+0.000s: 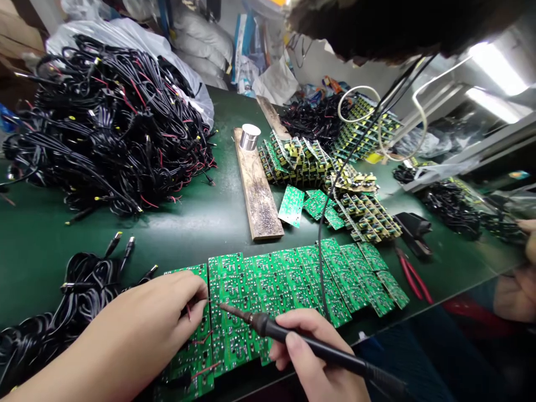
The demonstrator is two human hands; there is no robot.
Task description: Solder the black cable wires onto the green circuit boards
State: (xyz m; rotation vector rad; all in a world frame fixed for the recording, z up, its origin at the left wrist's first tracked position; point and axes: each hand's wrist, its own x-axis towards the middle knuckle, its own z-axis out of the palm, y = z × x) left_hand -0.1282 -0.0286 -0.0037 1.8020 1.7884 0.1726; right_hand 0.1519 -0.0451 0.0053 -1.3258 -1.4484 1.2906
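My left hand pinches a thin wire over the leftmost green circuit boards. Its fingers hide most of that wire. In my right hand is a soldering iron, gripped by its black handle like a pen. The iron's tip points left, close to my left fingertips; whether it touches a board I cannot tell. Beneath both hands, green circuit boards lie solder side up in a long row. Red wire ends rest on the boards at the lower left.
A big heap of black cables covers the back left, with a smaller cable bundle nearer. A wooden board carries a solder spool. Stacked circuit boards and red-handled pliers lie right. Another person's hand shows at the right edge.
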